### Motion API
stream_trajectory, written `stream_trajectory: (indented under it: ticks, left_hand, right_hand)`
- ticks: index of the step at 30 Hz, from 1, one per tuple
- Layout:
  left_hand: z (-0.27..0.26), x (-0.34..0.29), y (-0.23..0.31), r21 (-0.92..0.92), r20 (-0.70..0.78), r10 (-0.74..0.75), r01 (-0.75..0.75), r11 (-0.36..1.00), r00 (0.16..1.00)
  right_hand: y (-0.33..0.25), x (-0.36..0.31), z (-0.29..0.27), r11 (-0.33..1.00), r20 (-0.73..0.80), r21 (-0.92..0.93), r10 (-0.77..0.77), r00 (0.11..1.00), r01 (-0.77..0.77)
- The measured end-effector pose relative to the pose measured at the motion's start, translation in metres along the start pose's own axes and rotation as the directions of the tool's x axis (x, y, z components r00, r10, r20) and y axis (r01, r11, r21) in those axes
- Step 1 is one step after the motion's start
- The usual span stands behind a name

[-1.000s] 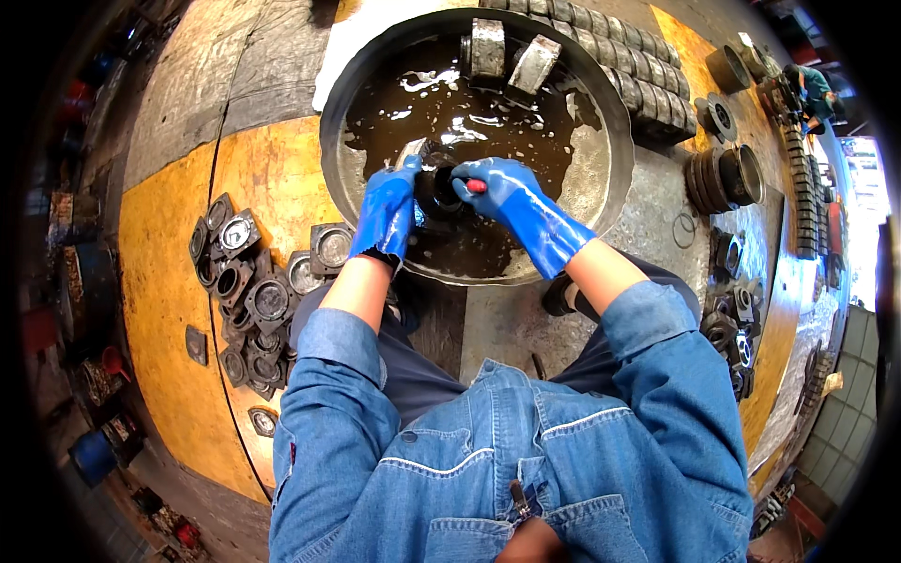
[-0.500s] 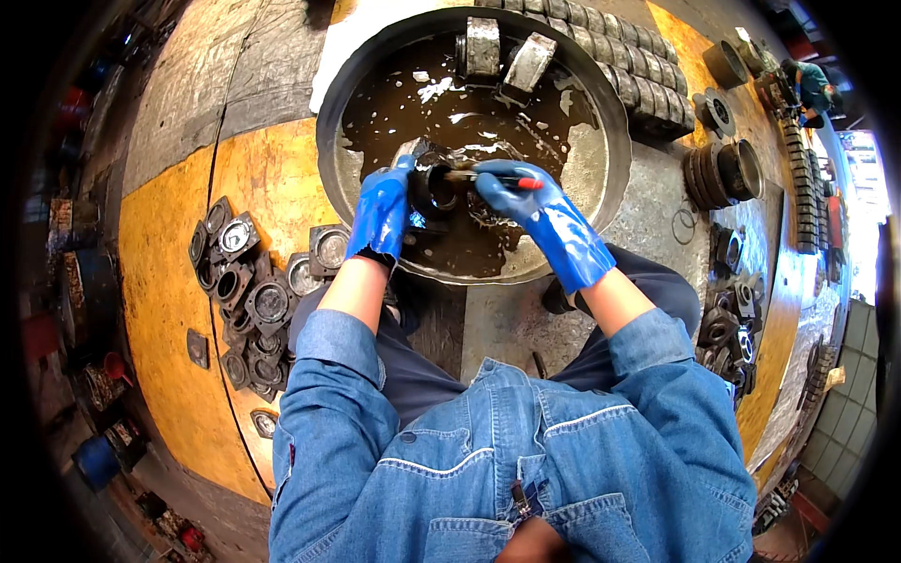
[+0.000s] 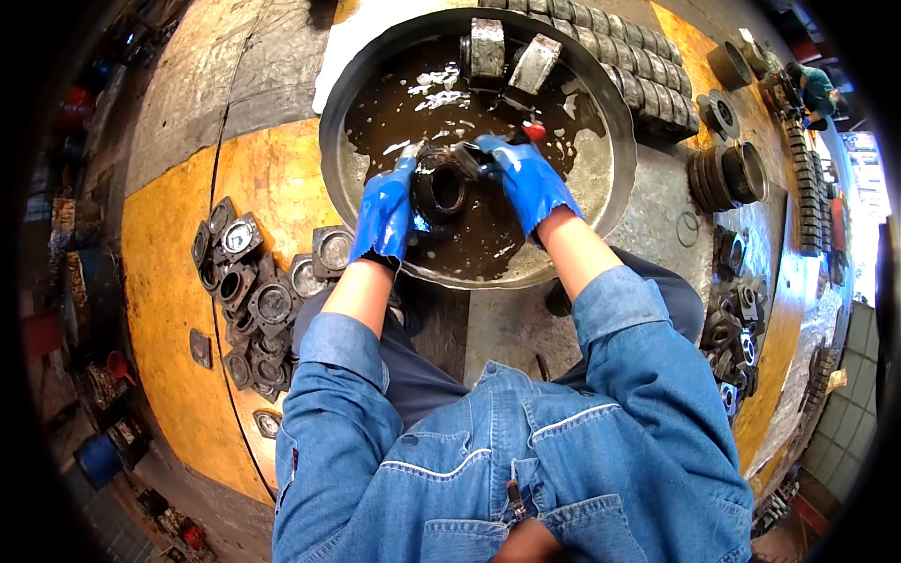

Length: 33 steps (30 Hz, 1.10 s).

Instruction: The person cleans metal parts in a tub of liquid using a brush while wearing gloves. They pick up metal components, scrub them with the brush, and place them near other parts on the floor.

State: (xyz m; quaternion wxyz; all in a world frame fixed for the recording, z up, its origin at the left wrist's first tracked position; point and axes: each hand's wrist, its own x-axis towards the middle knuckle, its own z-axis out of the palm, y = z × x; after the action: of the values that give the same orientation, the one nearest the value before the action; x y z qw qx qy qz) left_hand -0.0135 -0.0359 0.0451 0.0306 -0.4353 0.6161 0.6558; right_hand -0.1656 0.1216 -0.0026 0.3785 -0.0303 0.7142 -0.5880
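Observation:
My left hand (image 3: 383,211), in a blue rubber glove, is closed on the side of a dark, wet metal housing with a round bore (image 3: 429,199). My right hand (image 3: 530,183), gloved the same way, grips a brush (image 3: 534,131) with a red handle end. The brush head meets the upper right side of the housing, slightly blurred. Both hands are over a wide round metal basin (image 3: 619,192) of murky brown liquid. Two blocky metal parts (image 3: 487,52) sit at the basin's far side.
Several flanged housings (image 3: 273,302) lie heaped on the yellow board at left. Rows of similar metal parts (image 3: 648,94) stand beyond the basin. Large rings (image 3: 746,171) and more dark parts (image 3: 727,319) are at right. Another person (image 3: 818,92) is at the far right.
My right hand has turned, so the brush's red end points away from me and its head is against the housing's upper right side. The housing's bore has tilted more toward me.

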Motion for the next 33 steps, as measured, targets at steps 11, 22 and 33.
stream_trajectory:
  ticks: [11, 22, 33]
  left_hand:
    - [0.002, 0.033, -0.033, 0.326, 0.009, 0.231, -0.221, 0.919, 0.973]
    - [0.008, 0.024, -0.021, 0.022, -0.03, 0.081, -0.08, 0.997, 0.996]
    - [0.01, 0.017, -0.014, 0.115, -0.071, 0.102, -0.094, 0.989, 0.992]
  right_hand:
    - [0.065, -0.057, -0.004, 0.96, 0.016, 0.096, 0.264, 0.965, -0.264]
    - [0.01, -0.031, -0.034, 0.991, -0.147, -0.093, -0.11, 0.983, 0.097]
    - [0.062, -0.034, -0.025, 0.963, -0.044, 0.222, 0.167, 0.985, -0.154]
